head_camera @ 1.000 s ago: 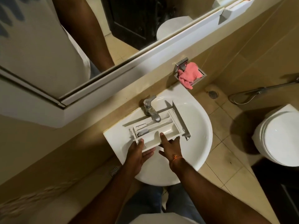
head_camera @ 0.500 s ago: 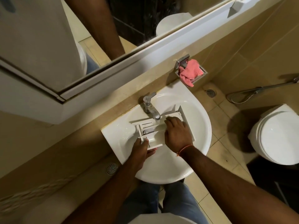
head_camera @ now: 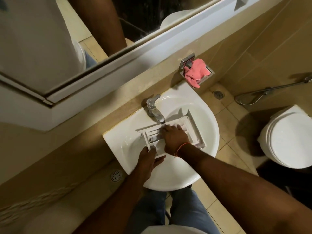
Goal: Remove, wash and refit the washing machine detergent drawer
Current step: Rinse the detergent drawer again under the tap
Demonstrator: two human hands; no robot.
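The white detergent drawer lies across the white sink, right under the chrome tap. Its front panel points to the right. My left hand grips the drawer's near left corner, thumb on the rim. My right hand lies on top of the drawer's middle, palm down, fingers reaching toward the tap's spout. The compartments under that hand are hidden. I cannot tell whether water is running.
A pink cloth sits in a chrome wall holder above the sink. A mirror hangs over the tap. To the right stand a white toilet and a hose on the wall. Floor drains show in the tiles.
My right hand moved from the drawer's near edge up onto its middle and farther toward the tap. The drawer has dropped slightly into the basin. My left hand kept its grip.
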